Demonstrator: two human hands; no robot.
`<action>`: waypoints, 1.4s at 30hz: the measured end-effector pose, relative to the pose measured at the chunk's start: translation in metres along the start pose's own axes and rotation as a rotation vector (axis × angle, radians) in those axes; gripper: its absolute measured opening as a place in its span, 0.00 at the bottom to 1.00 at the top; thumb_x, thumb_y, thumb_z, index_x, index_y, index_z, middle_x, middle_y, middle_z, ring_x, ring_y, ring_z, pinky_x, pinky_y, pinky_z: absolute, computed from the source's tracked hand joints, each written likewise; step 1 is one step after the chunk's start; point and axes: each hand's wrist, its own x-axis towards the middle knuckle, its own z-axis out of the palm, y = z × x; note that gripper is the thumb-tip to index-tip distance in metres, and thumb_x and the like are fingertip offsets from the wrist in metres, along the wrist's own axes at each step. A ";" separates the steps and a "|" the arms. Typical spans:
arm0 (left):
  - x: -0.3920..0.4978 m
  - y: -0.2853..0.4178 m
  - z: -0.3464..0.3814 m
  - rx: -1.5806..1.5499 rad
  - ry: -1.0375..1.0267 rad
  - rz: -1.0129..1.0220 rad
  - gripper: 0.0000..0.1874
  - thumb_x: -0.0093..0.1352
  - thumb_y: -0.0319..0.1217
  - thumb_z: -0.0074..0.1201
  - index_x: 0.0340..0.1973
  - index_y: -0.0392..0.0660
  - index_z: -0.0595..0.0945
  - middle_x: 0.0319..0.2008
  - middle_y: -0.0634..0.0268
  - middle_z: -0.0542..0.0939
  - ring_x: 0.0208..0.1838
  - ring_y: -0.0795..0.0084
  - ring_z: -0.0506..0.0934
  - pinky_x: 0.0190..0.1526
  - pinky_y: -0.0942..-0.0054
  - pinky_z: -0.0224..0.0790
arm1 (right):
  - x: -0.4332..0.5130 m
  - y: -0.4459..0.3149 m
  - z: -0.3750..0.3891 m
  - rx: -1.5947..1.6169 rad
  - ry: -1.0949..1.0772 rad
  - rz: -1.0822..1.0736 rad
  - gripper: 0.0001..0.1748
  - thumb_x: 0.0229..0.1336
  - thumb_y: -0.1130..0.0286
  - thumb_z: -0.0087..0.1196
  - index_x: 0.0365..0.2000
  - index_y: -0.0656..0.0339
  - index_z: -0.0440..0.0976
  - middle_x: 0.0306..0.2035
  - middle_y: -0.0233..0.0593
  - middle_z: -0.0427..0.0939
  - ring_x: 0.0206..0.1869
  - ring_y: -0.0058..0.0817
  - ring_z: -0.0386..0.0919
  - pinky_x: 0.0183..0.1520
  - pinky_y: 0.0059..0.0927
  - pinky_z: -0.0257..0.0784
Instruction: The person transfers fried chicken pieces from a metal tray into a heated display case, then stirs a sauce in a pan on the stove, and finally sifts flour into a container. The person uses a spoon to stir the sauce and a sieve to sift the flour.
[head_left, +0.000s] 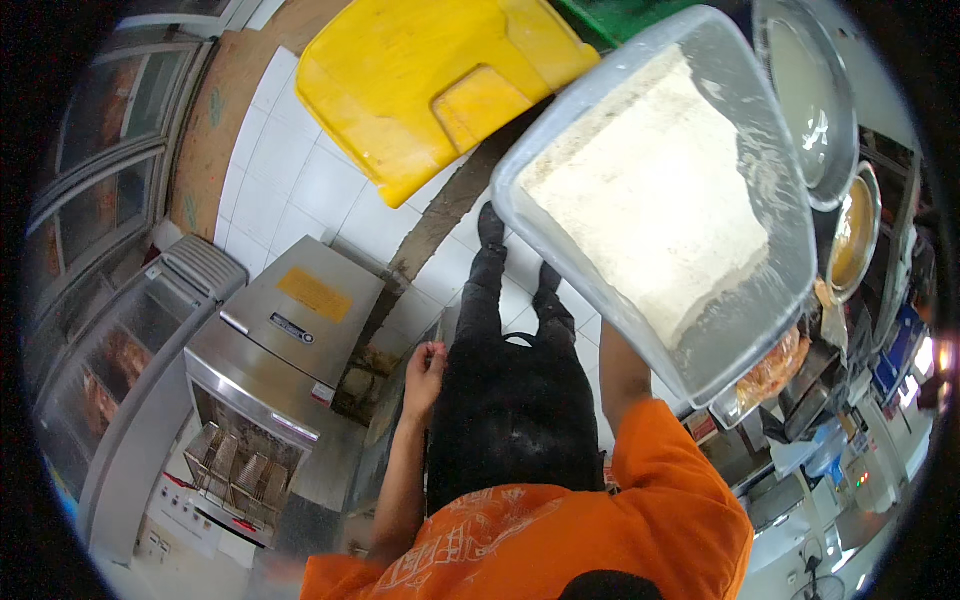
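In the head view my left hand (425, 379) hangs beside my left thigh, its fingers loosely curled, and I see nothing in them. My right forearm (624, 367) runs under a large grey plastic tub (750, 319). That tub hides my right hand, so its grip cannot be seen. A thick bed of white powder that looks like flour (652, 195) fills much of the tub's bottom, with some stuck to the walls. To the right of the tub are a steel bowl of pale liquid (801, 97) and a smaller steel bowl of amber liquid (851, 232).
A yellow plastic lid (405, 67) stands out over the white tiled floor (292, 172). On my left are a steel deep fryer (307, 322) with wire baskets (232, 465) and a glass-fronted display case (127, 352). Plastic-wrapped food (776, 367) lies beside the tub.
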 end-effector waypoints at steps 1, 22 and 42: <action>0.006 0.006 0.004 -0.017 -0.006 0.015 0.12 0.81 0.37 0.53 0.46 0.40 0.80 0.37 0.71 0.78 0.40 0.78 0.75 0.46 0.74 0.69 | -0.018 0.012 -0.002 0.025 0.016 -0.028 0.22 0.71 0.63 0.52 0.56 0.67 0.74 0.50 0.57 0.82 0.53 0.55 0.79 0.57 0.48 0.76; -0.049 0.048 0.130 -0.708 -0.187 -0.074 0.12 0.83 0.39 0.49 0.41 0.44 0.75 0.33 0.64 0.80 0.37 0.65 0.82 0.46 0.65 0.79 | -0.305 -0.115 -0.222 0.456 -0.304 -0.461 0.43 0.69 0.66 0.50 0.76 0.68 0.42 0.58 0.68 0.75 0.53 0.59 0.80 0.56 0.54 0.76; -0.153 0.223 -0.049 -0.295 -0.138 0.350 0.10 0.82 0.38 0.51 0.51 0.47 0.76 0.27 0.76 0.69 0.22 0.87 0.61 0.24 0.83 0.53 | 0.058 -0.056 -0.327 0.109 0.188 -0.157 0.43 0.69 0.35 0.44 0.74 0.50 0.63 0.79 0.40 0.59 0.81 0.42 0.51 0.80 0.54 0.48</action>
